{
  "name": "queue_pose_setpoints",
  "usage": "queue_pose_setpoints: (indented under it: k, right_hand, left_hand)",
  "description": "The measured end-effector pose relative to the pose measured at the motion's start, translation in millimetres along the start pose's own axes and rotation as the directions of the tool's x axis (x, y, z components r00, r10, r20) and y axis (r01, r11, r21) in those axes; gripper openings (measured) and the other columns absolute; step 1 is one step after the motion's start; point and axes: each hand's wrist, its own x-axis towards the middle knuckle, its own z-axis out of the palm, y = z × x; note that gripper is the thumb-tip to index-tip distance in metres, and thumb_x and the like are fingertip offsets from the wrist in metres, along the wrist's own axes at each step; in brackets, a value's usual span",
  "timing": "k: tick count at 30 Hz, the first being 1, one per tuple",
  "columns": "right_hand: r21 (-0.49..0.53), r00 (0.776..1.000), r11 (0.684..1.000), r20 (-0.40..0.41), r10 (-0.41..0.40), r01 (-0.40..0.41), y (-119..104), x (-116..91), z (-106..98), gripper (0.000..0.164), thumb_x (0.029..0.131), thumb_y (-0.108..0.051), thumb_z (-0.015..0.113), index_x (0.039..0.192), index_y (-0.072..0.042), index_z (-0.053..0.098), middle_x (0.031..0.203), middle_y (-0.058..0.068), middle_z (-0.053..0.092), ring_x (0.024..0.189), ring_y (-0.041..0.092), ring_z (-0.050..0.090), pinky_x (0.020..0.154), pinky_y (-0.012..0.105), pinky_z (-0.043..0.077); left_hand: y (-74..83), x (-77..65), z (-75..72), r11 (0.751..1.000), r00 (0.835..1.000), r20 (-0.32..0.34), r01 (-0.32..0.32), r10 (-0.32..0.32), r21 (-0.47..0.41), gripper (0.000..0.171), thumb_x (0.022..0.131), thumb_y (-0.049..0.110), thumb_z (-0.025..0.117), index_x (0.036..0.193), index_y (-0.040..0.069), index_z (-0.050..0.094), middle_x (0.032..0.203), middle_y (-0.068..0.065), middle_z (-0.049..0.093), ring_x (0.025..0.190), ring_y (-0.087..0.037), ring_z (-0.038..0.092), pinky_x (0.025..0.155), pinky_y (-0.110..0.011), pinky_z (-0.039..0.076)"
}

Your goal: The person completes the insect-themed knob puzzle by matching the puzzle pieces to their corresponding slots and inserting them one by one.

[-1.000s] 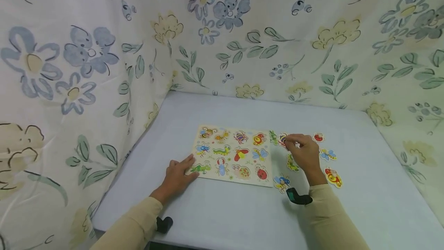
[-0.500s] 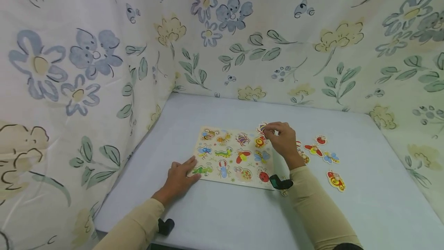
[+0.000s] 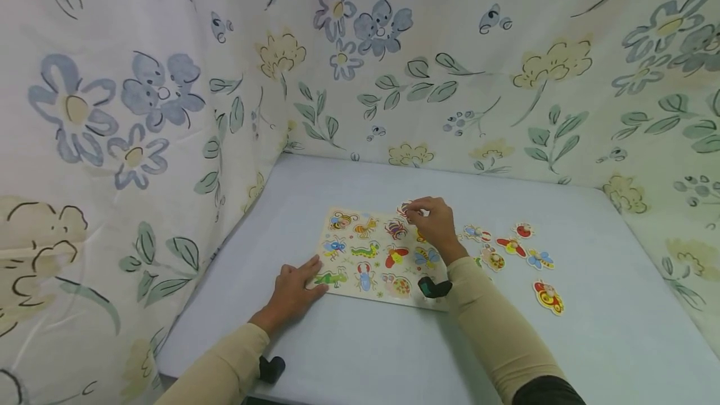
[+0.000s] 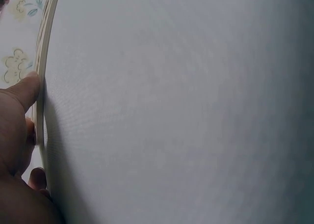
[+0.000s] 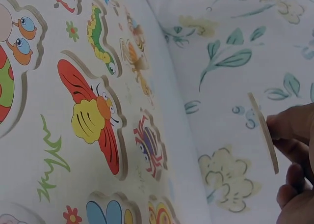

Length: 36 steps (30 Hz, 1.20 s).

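Observation:
A wooden insect puzzle board [image 3: 344, 290] lies on the pale blue table. My left hand [image 3: 297, 284] rests flat on the table with its fingers on the board's near left corner; the left wrist view shows the thumb [image 4: 23, 92] against the board's edge [image 4: 43, 67]. My right hand [image 3: 430, 222] hovers over the board's far right part and pinches a thin puzzle piece [image 3: 404, 210], seen edge-on [image 5: 263, 132] in the right wrist view. Below it lie the spider slot [image 5: 149, 146] and the red-winged bug [image 5: 92, 118].
Several loose insect pieces lie on the table right of the board, among them a red and yellow one [image 3: 548, 296] and a blue-winged one [image 3: 539, 259]. Flowered cloth walls [image 3: 169, 92] close in the left, back and right sides of the table [image 3: 607, 330].
My right hand has lifted a piece from the loose ones on the right and carried it left over the board's far edge. The left hand has stayed put.

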Motion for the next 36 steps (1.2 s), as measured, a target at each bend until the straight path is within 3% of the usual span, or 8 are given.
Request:
queue_pose_setpoints:
  k: [7,15,22,30,36]
  right_hand:
    - [-0.004,1.0,1.0,0.014,-0.02,0.02,3.6,3.2,11.9,0.006,0.085,-0.007,0.072,0.085,-0.005,0.077,0.093,0.006,0.071,0.087,0.028,0.053,0.077,0.046,0.039]
    - [-0.053,0.99,0.993,0.086,0.113,-0.108,13.3,1.1,28.4,0.007,0.086,-0.011,0.071,0.087,-0.007,0.077,0.098,0.006,0.069,0.092,0.025,0.054,0.08,0.045,0.042]
    - [-0.084,0.989,0.992,0.104,0.102,-0.093,22.5,-2.5,37.7,0.008,0.085,-0.01,0.07,0.086,-0.006,0.077,0.098,0.009,0.07,0.087,0.029,0.058,0.077,0.046,0.043]
    - [-0.088,0.969,0.976,0.13,0.211,-0.201,31.4,-5.8,48.6,0.009,0.085,-0.013,0.07,0.087,-0.008,0.077,0.096,0.007,0.071,0.085,0.024,0.06,0.074,0.042,0.047]
    - [-0.112,0.962,0.971,0.154,0.226,-0.21,32.3,-5.6,51.9,0.007,0.083,-0.01,0.071,0.085,-0.005,0.077,0.094,0.009,0.071,0.085,0.025,0.06,0.076,0.042,0.047]
  left_hand:
    - [-1.4,-0.4,0.8,1.0,1.0,0.008,0.021,-0.021,-0.003,0.063,0.086,0.037,0.072,0.14,0.013,0.05,0.149,0.011,0.037,0.084,-0.017,0.031,0.068,-0.035,0.026]
    - [-0.1,-1.4,0.0,1.0,1.0,-0.005,0.015,-0.015,-0.012,0.062,0.086,0.035,0.073,0.139,0.011,0.052,0.149,0.008,0.039,0.082,-0.018,0.031,0.067,-0.035,0.026]
    - [3.6,-2.3,-2.3,1.0,1.0,-0.006,0.01,-0.01,-0.018,0.061,0.086,0.033,0.073,0.139,0.01,0.053,0.149,0.007,0.04,0.083,-0.018,0.031,0.068,-0.035,0.026]
    - [3.3,-2.6,-2.7,1.0,1.0,-0.007,0.018,-0.018,-0.021,0.062,0.086,0.034,0.073,0.139,0.011,0.052,0.149,0.008,0.039,0.084,-0.017,0.032,0.069,-0.035,0.027]
    - [2.9,-2.4,-3.4,1.0,1.0,-0.008,0.015,-0.016,-0.026,0.062,0.086,0.034,0.073,0.139,0.011,0.052,0.149,0.009,0.039,0.083,-0.017,0.031,0.068,-0.035,0.027]
